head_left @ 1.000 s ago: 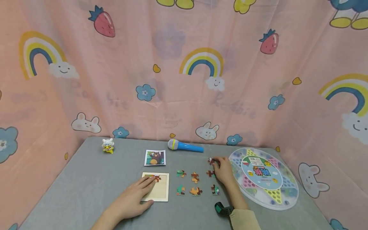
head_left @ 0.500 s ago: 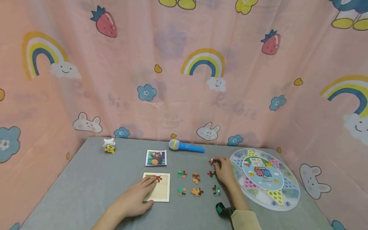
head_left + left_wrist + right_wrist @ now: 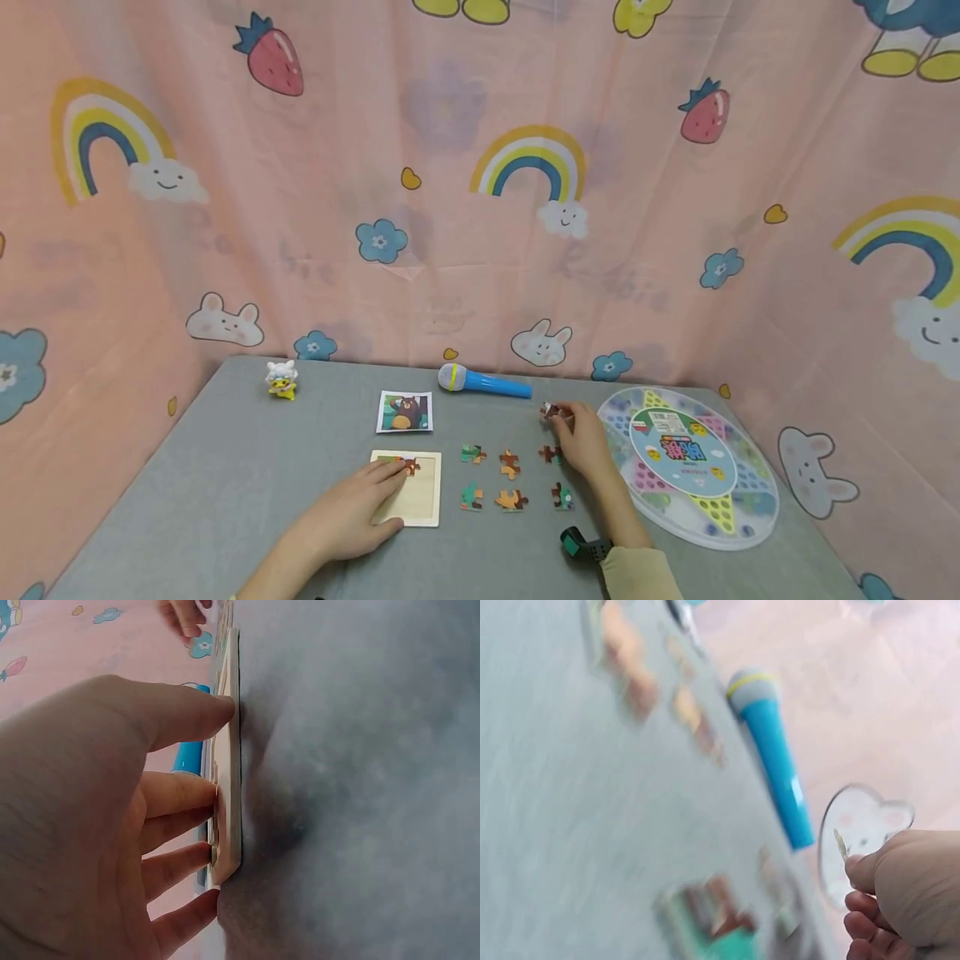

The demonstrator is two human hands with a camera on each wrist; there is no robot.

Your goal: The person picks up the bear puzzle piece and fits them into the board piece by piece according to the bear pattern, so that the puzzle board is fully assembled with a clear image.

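Observation:
My left hand (image 3: 352,510) rests on the wooden puzzle tray (image 3: 426,500). Its fingertips touch the pieces along the tray's top edge, among them a brown piece (image 3: 412,466); the thumb (image 3: 214,716) lies at the near rim. Others up there are hidden beneath the fingers. At the right, my right hand (image 3: 584,439) pinches a dark brown and white puzzle piece (image 3: 550,409), seen edge-on as a thin sliver (image 3: 841,844) in the right wrist view. Just below it lies another brown piece (image 3: 548,454) on the grey tabletop.
Several loose pieces lie in rows, including an orange one (image 3: 512,500) and a green one (image 3: 472,497). Behind stand a bear picture card (image 3: 405,412), a blue toy microphone (image 3: 487,382) and a small figurine (image 3: 282,381). A round game board (image 3: 686,467) lies right, near a black watch (image 3: 585,545).
My right hand has lifted slightly up and left with the pinched puzzle piece. The left hand stays on the tray.

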